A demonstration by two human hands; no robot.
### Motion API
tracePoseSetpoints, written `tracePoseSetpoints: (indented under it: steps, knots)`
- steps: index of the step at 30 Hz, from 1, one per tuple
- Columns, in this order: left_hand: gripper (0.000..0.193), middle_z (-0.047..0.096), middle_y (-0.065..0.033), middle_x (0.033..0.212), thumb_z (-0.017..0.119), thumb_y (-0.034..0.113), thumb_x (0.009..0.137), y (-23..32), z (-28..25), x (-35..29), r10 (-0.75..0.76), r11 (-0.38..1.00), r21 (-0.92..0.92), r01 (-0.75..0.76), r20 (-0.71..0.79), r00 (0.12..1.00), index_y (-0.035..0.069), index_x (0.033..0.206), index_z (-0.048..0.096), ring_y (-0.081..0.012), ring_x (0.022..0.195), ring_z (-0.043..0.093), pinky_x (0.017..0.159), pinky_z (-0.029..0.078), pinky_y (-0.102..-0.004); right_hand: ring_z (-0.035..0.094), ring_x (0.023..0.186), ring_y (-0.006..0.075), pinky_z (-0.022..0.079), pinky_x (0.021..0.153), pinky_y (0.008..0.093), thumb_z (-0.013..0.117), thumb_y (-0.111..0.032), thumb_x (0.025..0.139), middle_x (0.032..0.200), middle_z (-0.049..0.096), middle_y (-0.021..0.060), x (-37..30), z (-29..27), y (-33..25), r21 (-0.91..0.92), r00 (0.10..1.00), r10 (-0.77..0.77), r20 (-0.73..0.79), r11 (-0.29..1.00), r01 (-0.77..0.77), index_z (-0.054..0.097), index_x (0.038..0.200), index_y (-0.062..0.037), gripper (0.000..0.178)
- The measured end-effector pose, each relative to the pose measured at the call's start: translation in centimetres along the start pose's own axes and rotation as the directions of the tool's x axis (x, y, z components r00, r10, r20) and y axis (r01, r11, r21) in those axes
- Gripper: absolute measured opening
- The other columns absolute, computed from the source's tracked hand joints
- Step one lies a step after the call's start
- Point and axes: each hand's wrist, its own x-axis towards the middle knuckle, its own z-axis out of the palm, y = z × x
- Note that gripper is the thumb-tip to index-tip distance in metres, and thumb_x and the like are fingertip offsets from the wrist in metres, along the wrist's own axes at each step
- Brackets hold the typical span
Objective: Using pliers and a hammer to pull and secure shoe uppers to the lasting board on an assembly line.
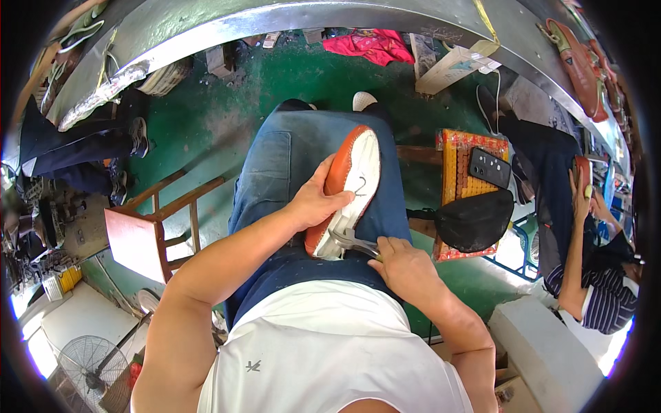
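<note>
Sole side up across my lap lies an orange-brown shoe upper (336, 172) pulled over a white bottom, with a dark mark on the white. My left hand (318, 201) is closed around its side, thumb on the white face and fingers on the orange edge. A pair of metal pincers (359, 244) is gripped in my right hand (407, 270). Their curved jaws touch the shoe near the heel end; what the jaws bite, if anything, is too small to tell.
A metal bench edge (303, 15) curves across the far side. On my left stands a wooden stool (134, 237); on my right, a beaded seat (460, 160) carries a phone (489, 167) and black bag (475, 220). A co-worker at far right holds a brown shoe (584, 172).
</note>
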Motion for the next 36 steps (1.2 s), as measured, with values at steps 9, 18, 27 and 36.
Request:
tracePoseSetpoints:
  steps: [9,18,27,36]
  knots:
    - [0.102,0.017,-0.0257,0.163,0.073,0.033,0.091,-4.6,-0.3,-4.1,0.324,0.787,0.543,-0.292,0.039,0.945,0.004,0.162,0.006,-0.0420,0.153,0.014,0.124,0.017,-0.0472,0.071,0.080,0.0207,0.050,0.058,0.0336,0.046,-0.041,0.107,0.091,0.071,0.0083,1.9,2.3,8.7,0.685,0.698,-0.199,0.688,0.496,-0.534,0.067,0.108,-0.0005,0.046]
    - [0.107,0.010,-0.0224,0.167,0.073,0.020,0.091,-5.7,0.0,-4.3,0.214,0.940,0.278,-0.199,-0.025,0.977,0.007,0.163,-0.005,-0.0347,0.155,0.015,0.124,0.020,-0.0381,0.070,0.079,0.0161,0.052,0.056,0.0301,0.044,-0.035,0.109,0.094,0.071,0.0079,2.1,-3.5,3.4,0.578,0.772,0.073,0.632,0.619,-0.532,0.063,0.109,0.0016,0.041]
    - [0.113,0.025,-0.0256,0.163,0.079,0.025,0.085,-5.2,-0.8,-2.9,0.232,0.926,0.312,-0.214,-0.021,0.973,0.006,0.164,0.000,-0.0358,0.150,0.031,0.121,0.029,-0.0369,0.063,0.090,0.0500,0.048,0.078,0.0573,0.050,-0.034,0.105,0.093,0.066,0.0294,3.8,0.3,1.7,0.442,0.987,0.156,0.026,0.884,-0.151,0.057,0.099,0.0015,0.037]
    - [0.089,0.050,-0.0120,0.150,0.072,0.003,0.088,3.2,-3.1,-5.6,0.135,0.881,-0.472,-0.032,0.186,0.973,0.003,0.161,0.022,-0.0207,0.134,0.053,0.112,0.044,-0.0358,0.069,0.080,0.0338,0.053,0.074,0.0427,0.048,-0.030,0.106,0.084,0.069,0.0168,2.3,-2.4,5.4,0.752,0.932,0.355,-0.072,0.633,-0.184,0.063,0.100,0.0004,0.035]
